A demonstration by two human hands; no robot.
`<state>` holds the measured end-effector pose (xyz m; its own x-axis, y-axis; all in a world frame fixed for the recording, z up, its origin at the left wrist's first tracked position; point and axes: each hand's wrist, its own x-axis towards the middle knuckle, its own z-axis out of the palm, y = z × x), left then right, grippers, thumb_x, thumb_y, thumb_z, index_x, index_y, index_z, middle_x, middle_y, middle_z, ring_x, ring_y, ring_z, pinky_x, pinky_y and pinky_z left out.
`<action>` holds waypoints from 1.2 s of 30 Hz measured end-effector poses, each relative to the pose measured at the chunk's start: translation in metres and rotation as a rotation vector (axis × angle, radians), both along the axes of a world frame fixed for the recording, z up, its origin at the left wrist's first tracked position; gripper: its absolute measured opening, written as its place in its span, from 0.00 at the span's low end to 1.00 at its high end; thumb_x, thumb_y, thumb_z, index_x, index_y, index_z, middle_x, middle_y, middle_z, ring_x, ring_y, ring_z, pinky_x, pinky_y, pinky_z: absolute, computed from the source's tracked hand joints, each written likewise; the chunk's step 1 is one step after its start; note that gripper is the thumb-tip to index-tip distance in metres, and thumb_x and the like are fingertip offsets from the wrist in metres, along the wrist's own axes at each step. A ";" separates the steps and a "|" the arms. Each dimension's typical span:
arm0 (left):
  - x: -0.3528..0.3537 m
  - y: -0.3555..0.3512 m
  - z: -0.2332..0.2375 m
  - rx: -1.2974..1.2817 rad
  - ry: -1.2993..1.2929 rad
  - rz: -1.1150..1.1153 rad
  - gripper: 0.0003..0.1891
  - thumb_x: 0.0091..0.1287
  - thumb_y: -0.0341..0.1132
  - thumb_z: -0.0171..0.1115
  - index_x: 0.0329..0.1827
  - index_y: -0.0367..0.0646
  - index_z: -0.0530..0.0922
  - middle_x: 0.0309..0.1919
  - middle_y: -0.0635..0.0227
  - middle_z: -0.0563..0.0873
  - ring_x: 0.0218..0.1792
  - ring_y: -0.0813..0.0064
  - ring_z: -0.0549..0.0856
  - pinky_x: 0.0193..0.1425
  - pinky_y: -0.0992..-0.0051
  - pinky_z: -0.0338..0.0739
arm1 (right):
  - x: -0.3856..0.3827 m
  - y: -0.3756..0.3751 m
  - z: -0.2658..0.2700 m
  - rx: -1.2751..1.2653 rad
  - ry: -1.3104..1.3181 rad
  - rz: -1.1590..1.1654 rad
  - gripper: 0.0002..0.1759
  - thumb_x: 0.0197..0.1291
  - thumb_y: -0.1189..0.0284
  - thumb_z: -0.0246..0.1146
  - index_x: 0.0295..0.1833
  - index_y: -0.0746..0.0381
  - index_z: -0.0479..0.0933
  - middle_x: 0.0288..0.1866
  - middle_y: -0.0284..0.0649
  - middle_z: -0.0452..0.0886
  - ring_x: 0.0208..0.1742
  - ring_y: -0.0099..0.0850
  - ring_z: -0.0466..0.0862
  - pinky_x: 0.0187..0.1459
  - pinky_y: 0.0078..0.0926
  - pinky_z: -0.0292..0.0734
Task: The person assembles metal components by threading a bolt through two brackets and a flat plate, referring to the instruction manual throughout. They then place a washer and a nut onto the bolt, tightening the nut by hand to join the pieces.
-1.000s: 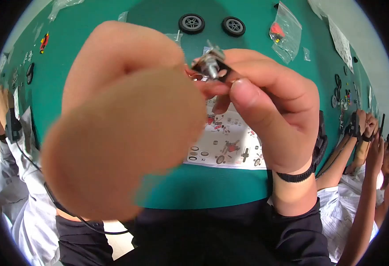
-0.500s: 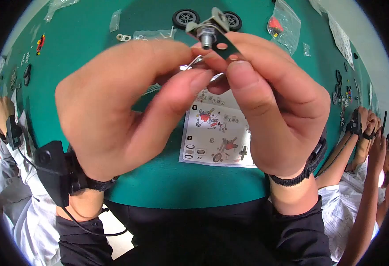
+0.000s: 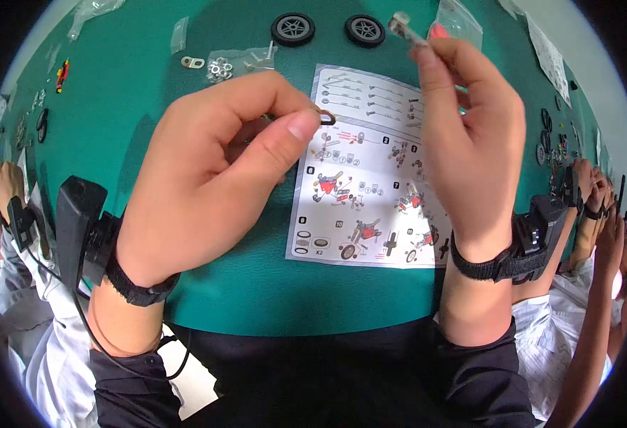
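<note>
Between the thumb and index finger of my left hand (image 3: 217,167) is a small wrench-like metal piece (image 3: 327,118), with its open-looking end poking out above the printed sheet. My right hand (image 3: 470,135) is raised at the upper right and pinches a metal bracket assembly (image 3: 403,27) by its lower end. The two hands are apart. Under and between them lies the instruction sheet (image 3: 360,203), printed with numbered assembly drawings. My right fingers hide part of the bracket.
Two black wheels (image 3: 293,29) (image 3: 365,31) lie at the back of the green table (image 3: 235,299). Nuts in a clear bag (image 3: 220,68) and a silver bracket (image 3: 193,63) are at the back left. A bag with a red part (image 3: 458,23) is behind my right hand. Other people's hands (image 3: 590,187) are at the sides.
My hands have moved apart. My right hand has carried the bracket assembly up and to the right, while my left keeps the small piece. More of the sheet and both wheels now show.
</note>
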<state>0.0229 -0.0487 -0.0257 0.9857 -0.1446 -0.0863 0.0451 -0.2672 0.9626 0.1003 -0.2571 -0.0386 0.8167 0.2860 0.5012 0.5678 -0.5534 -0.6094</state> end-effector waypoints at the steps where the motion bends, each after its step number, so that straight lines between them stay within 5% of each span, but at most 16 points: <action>1: 0.001 0.000 -0.002 -0.040 0.001 -0.002 0.11 0.75 0.35 0.57 0.42 0.36 0.80 0.48 0.61 0.84 0.41 0.82 0.82 0.40 0.82 0.78 | 0.001 -0.002 -0.001 -0.092 0.008 -0.030 0.10 0.71 0.73 0.59 0.46 0.70 0.79 0.31 0.35 0.80 0.34 0.19 0.74 0.37 0.17 0.70; 4: 0.002 0.001 -0.004 -0.141 -0.024 -0.018 0.11 0.75 0.35 0.56 0.41 0.35 0.80 0.49 0.56 0.85 0.44 0.78 0.83 0.45 0.79 0.79 | 0.003 -0.002 -0.004 -0.184 0.007 -0.042 0.09 0.70 0.73 0.59 0.45 0.69 0.77 0.25 0.34 0.70 0.29 0.18 0.67 0.32 0.19 0.65; 8: 0.003 -0.002 -0.004 -0.210 -0.117 -0.087 0.11 0.75 0.34 0.55 0.37 0.35 0.78 0.49 0.50 0.86 0.48 0.71 0.84 0.55 0.72 0.77 | -0.006 0.002 0.017 0.008 0.216 0.090 0.09 0.71 0.72 0.59 0.46 0.69 0.77 0.29 0.31 0.75 0.32 0.18 0.70 0.35 0.19 0.68; 11: 0.002 -0.004 0.002 -0.222 -0.042 -0.098 0.11 0.75 0.34 0.54 0.35 0.36 0.77 0.49 0.46 0.87 0.51 0.66 0.85 0.61 0.68 0.75 | -0.016 0.033 0.044 0.095 0.311 -0.109 0.10 0.72 0.73 0.58 0.47 0.70 0.78 0.35 0.32 0.80 0.36 0.19 0.75 0.41 0.17 0.71; 15: 0.003 0.005 0.005 -0.220 -0.205 -0.085 0.12 0.76 0.36 0.51 0.36 0.37 0.74 0.50 0.40 0.86 0.53 0.61 0.85 0.63 0.66 0.74 | -0.004 -0.002 0.018 0.162 -0.045 0.081 0.11 0.74 0.74 0.56 0.52 0.70 0.78 0.44 0.39 0.84 0.43 0.21 0.81 0.48 0.17 0.75; 22: 0.006 0.020 0.014 -0.188 -0.321 -0.122 0.12 0.78 0.38 0.47 0.39 0.39 0.72 0.56 0.34 0.81 0.58 0.50 0.83 0.66 0.58 0.73 | -0.011 -0.008 0.035 0.107 -0.304 0.060 0.14 0.76 0.72 0.52 0.54 0.70 0.79 0.39 0.45 0.87 0.37 0.25 0.83 0.43 0.20 0.77; 33: 0.001 0.014 0.020 -0.092 -0.384 -0.086 0.14 0.77 0.40 0.51 0.37 0.38 0.72 0.51 0.36 0.83 0.57 0.46 0.83 0.66 0.51 0.72 | -0.014 -0.010 0.042 0.125 -0.345 0.099 0.15 0.75 0.72 0.52 0.53 0.71 0.79 0.34 0.46 0.86 0.31 0.24 0.78 0.37 0.20 0.72; 36: 0.010 0.016 -0.001 -0.265 -0.494 -0.097 0.14 0.76 0.39 0.51 0.36 0.38 0.72 0.51 0.36 0.83 0.56 0.45 0.83 0.66 0.51 0.72 | -0.015 -0.006 0.043 0.141 -0.318 0.096 0.15 0.75 0.72 0.52 0.53 0.71 0.79 0.33 0.46 0.85 0.29 0.24 0.77 0.36 0.20 0.71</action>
<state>0.0331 -0.0323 -0.0264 0.8809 -0.1902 0.4335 -0.4406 0.0055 0.8977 0.0852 -0.2635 0.0043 0.5865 0.2638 0.7658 0.7864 -0.4118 -0.4604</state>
